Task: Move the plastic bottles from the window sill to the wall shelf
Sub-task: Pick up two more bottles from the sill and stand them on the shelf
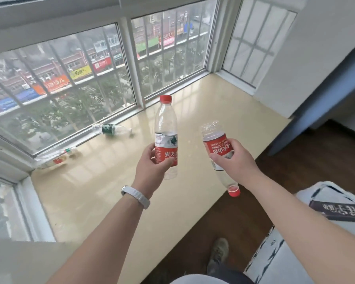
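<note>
Far left, jammed into the corner of the sill (103, 201) right under the window (70, 83) frame: corner bottle (54, 161), clear, lying flat, a red patch on it. Too blurry to say whether one bottle or two there. Outside the glass, bars and a row of coloured shop signs (79, 72).

A bit further right, green bottle (109, 129), also flat on its side along the frame, well apart from the corner one.

Then the left hand (150, 162), white band (136, 196) on the wrist, wrapped round the red label of the upright bottle (166, 124). Clear plastic, red cap (165, 98) on top, held up over the sill.

Next over, the right hand (237, 160), clenched round the label of the flipped bottle (215, 145). Upside down and tilted, base up, lower cap (234, 191) pointing down near the front edge of the sill. Both hands full and near each other, the two held bottles apart with a gap between.

Past the sill edge, dark wood floor (305, 160), with a shoe (218, 255) down at the bottom.

Far right, a white wrapped bundle (336, 228) with black print on it, can't tell what exactly. Up above that, a blue post (316, 95) slanting along the white wall (326, 37).
</note>
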`<control>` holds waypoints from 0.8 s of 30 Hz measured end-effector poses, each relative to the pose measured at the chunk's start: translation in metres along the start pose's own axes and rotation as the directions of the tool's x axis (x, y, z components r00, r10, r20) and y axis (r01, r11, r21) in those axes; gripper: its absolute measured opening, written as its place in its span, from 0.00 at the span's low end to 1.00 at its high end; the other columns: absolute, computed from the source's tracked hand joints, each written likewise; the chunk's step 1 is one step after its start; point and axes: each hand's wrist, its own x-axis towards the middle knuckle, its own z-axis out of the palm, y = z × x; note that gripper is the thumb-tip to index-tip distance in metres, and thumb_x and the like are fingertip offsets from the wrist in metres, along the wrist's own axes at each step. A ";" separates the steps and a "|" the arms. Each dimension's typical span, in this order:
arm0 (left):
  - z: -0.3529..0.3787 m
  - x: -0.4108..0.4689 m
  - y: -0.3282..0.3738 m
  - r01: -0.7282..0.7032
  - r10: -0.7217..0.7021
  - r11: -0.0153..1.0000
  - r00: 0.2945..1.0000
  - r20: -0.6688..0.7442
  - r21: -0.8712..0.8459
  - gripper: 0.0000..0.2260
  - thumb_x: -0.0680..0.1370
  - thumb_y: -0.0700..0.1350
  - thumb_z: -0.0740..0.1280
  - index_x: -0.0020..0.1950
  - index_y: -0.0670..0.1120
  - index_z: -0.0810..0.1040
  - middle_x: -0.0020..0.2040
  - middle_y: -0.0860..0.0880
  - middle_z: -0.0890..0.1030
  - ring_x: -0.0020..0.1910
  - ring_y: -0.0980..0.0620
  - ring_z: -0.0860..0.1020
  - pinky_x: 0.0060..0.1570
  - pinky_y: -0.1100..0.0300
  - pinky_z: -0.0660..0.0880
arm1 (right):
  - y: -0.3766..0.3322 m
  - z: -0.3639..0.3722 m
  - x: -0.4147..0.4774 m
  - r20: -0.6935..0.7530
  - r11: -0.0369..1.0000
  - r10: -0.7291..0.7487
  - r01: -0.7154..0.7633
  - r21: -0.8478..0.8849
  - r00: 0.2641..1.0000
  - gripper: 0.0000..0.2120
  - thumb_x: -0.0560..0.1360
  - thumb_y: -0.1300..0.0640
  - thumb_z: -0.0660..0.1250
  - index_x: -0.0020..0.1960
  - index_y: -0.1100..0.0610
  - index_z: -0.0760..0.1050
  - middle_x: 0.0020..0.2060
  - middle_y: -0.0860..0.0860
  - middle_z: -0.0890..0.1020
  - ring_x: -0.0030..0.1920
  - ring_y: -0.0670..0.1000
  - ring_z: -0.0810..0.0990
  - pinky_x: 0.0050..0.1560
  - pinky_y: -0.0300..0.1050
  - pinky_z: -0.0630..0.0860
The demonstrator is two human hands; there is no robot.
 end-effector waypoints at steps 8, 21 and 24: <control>0.098 0.026 0.032 -0.015 0.009 0.998 0.995 0.097 0.064 0.26 0.71 0.43 0.75 0.67 0.53 0.72 0.53 0.54 0.83 0.45 0.58 0.83 0.39 0.63 0.76 | 0.053 -0.086 0.032 -0.076 0.995 0.073 -0.068 0.069 0.994 0.22 0.71 0.42 0.72 0.60 0.44 0.70 0.48 0.41 0.80 0.47 0.42 0.80 0.50 0.47 0.78; 0.328 0.070 0.097 -0.157 0.100 0.973 0.947 0.305 0.168 0.28 0.66 0.48 0.78 0.65 0.53 0.74 0.52 0.51 0.84 0.46 0.55 0.84 0.41 0.61 0.76 | 0.168 -0.259 0.076 -0.286 0.968 0.164 -0.098 0.232 0.944 0.15 0.69 0.44 0.74 0.51 0.41 0.71 0.45 0.42 0.81 0.45 0.42 0.80 0.51 0.50 0.78; 0.377 0.073 0.106 -0.177 0.104 0.971 0.919 0.380 0.162 0.28 0.67 0.48 0.78 0.65 0.53 0.74 0.53 0.50 0.84 0.46 0.53 0.84 0.42 0.60 0.76 | 0.193 -0.295 0.071 -0.344 0.958 0.198 -0.106 0.267 0.918 0.16 0.69 0.43 0.74 0.52 0.40 0.71 0.47 0.41 0.81 0.47 0.42 0.79 0.51 0.50 0.78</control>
